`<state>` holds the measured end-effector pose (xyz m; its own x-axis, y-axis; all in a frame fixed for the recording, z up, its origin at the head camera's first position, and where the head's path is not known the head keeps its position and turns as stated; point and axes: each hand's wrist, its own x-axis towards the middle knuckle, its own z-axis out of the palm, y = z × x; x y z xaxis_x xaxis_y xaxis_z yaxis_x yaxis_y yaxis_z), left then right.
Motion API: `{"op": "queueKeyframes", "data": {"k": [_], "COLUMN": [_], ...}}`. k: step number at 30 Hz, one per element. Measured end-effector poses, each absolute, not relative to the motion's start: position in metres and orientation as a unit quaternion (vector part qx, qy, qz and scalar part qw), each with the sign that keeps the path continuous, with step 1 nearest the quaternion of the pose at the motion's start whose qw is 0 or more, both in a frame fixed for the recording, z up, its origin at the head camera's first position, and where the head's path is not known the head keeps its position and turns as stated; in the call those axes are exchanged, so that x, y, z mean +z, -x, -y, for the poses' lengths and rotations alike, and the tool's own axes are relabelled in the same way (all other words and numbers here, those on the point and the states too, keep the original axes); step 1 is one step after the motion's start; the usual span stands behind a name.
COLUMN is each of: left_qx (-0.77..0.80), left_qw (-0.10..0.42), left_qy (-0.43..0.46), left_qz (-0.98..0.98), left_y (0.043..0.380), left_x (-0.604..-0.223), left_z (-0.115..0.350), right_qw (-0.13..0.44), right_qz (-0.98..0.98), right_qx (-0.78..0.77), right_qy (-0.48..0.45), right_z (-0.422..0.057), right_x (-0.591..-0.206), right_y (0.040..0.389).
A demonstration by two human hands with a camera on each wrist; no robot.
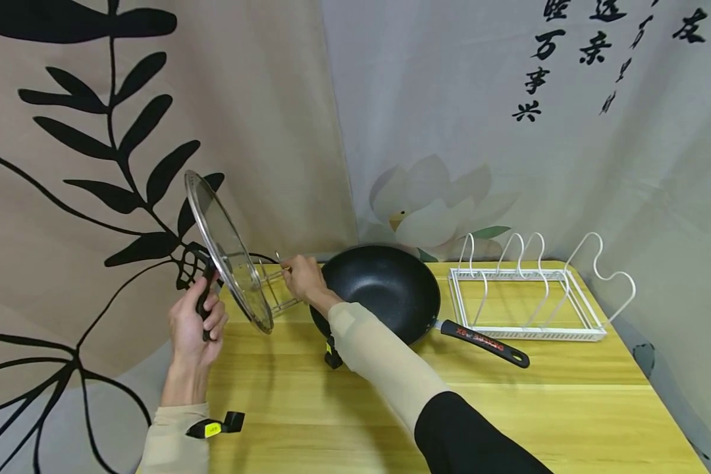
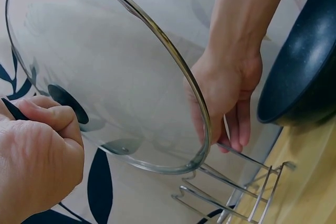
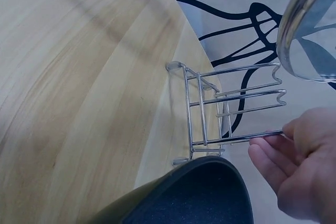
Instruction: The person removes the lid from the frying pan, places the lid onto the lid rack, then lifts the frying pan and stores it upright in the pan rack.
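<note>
My left hand (image 1: 195, 329) grips the black handle (image 1: 203, 308) of a round glass pot lid (image 1: 222, 237) with a metal rim. The lid is tilted nearly upright at the table's left side. My right hand (image 1: 304, 280) pinches the end of a wire upright on a small silver wire rack (image 3: 189, 111), as the right wrist view shows. The rack stands near the table's back left edge. In the left wrist view the lid's lower rim (image 2: 189, 169) hangs close to the rack's prongs; whether they touch, I cannot tell.
Right of the wire rack sits a black wok (image 1: 385, 283), its handle (image 1: 484, 343) pointing right; my right forearm passes over its front. A white rack (image 1: 527, 333) with curved uprights stands farther right on the wooden table (image 1: 355, 415). Printed curtains (image 1: 272, 131) hang behind.
</note>
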<state>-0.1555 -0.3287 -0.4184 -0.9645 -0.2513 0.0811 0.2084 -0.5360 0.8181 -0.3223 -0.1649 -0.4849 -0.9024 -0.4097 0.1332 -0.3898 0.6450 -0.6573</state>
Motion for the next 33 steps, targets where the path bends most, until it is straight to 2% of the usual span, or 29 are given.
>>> {"op": "queueKeyframes", "data": {"k": [33], "left_qx": [-0.874], "left_qw": [0.112], "left_qy": [-0.054], "left_qz": [0.47], "left_y": [0.176], "left_x": [-0.42], "left_z": [0.339], "right_qw": [-0.001], "right_qz": [-0.914], "right_qx": [-0.331], "right_qy": [0.234], "right_z": [0.164], "right_x": [-0.486], "right_y": [0.325]}}
